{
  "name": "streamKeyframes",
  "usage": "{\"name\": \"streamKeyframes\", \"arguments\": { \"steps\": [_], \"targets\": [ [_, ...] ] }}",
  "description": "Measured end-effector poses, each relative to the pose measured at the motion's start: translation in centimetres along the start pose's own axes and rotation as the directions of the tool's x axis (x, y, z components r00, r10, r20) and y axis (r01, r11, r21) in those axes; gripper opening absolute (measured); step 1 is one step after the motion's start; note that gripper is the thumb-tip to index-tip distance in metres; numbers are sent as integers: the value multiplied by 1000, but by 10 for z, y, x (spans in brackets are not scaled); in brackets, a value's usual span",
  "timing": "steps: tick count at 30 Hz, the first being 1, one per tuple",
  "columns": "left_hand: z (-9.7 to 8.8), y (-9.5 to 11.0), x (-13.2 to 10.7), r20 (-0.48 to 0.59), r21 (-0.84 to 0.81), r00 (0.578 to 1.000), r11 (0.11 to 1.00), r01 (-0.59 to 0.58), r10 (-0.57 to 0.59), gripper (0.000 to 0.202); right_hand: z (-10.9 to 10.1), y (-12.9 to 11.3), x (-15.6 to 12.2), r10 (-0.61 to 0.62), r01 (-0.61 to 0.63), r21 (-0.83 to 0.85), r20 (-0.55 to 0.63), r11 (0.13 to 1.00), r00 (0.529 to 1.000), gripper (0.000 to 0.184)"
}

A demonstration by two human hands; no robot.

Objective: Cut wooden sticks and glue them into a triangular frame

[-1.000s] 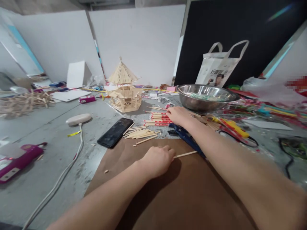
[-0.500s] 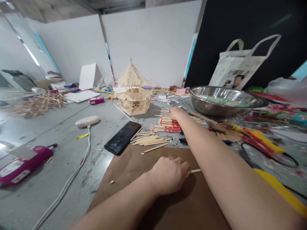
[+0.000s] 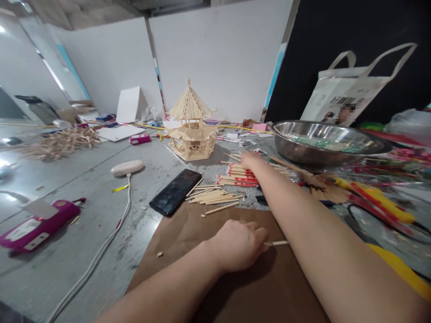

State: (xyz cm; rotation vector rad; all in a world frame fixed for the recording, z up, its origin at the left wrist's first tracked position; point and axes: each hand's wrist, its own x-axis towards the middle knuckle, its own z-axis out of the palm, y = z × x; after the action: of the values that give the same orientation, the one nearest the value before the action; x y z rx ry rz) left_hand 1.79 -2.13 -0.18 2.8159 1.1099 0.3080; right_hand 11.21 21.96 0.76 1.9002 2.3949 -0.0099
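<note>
In the lower centre of the frame, a slim pale wooden stick is pinched by the curled fingers of the left hand over a brown paper sheet — best held steady while the red-marked pale sticks, at centre, are handled lightly. The fingertips of the right hand are hidden; spread and grip cannot be told. The held stick's right end is masked by the bare forearm.

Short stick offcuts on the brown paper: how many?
2: one offcut near the left edge of the brown paper, another by the left end of a loose stick. The left hand may hide more.
</note>
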Motion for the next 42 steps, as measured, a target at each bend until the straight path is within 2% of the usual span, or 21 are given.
{"name": "streamKeyframes", "arguments": {
  "steps": [3,7,10,13,18,24,27,29,32,34,37,39,41,42],
  "targets": [
    [0,1,-1,6,15,1000,1000,1,-2,20,-8,-1,-22,-31,29,-21,-80,999,996,28],
    [-1,2,-1,20,56,1000,998,14,-15,22,-14,-5,-68,-210,209,-21,-154,978,966,29],
    [-2,4,-1,33,80,999,997,15,-18,22,-12,-9,-104,-334,335,-20,-152,942,930,27],
    [-3,5,-1,55,74,998,997,20,-25,24,-5,-14,-131,-403,404,-24,-143,914,904,23],
    [-4,6,-3,68,83,997,996,34,-40,25,2,-17,-154,-421,423,-21,-154,906,894,19],
    [-1,6,-4,41,105,998,993,45,-50,25,-13,-3,-193,-355,380,73,-225,922,907,24],
    [0,5,-4,44,113,997,992,56,-61,25,-16,9,-219,-387,400,119,-122,909,914,20],
    [0,5,-5,38,106,998,993,48,-52,25,-14,15,-231,-392,389,134,-2,911,920,17],
    [-3,4,-7,35,75,999,997,30,-32,27,-9,21,-238,-403,370,200,157,907,902,16],
    [-5,3,-8,25,44,999,999,22,-23,28,-7,24,-238,-429,390,210,185,896,884,15],
    [-5,1,-8,-23,-24,999,999,31,-32,28,-6,25,-239,-473,445,182,168,877,865,12],
    [-3,-1,-6,-100,-114,991,991,75,-87,28,-6,26,-242,-492,469,168,140,867,859,11],
    [-2,-4,-3,-249,-252,944,955,154,-218,28,-5,27,-244,-495,480,142,97,866,864,10],
    [-1,-6,-1,-332,-340,894,922,184,-301,29,-4,27,-245,-487,478,121,70,870,870,10]
  ]
}}
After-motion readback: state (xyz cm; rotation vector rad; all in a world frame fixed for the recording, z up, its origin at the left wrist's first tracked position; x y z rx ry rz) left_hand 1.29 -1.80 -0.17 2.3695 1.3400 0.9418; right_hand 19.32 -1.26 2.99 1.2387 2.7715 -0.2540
